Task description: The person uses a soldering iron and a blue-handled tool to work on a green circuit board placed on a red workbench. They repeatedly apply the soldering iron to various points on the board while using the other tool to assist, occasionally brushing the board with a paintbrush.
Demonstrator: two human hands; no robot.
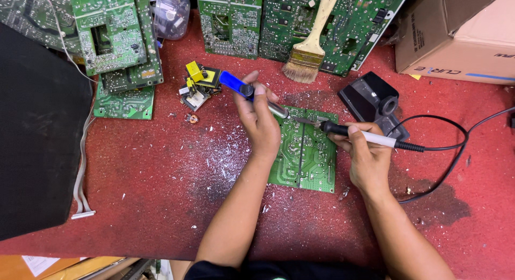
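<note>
We work the board between our hands: left hand grips the blue pump, right hand grips the iron; tips converge at the board's top edge.

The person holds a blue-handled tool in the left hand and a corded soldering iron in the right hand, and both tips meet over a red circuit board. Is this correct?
Not quite: the circuit board is green, and red is the mat under it. The head view shows the left hand with the blue-handled tool and the right hand with the corded soldering iron.
</note>
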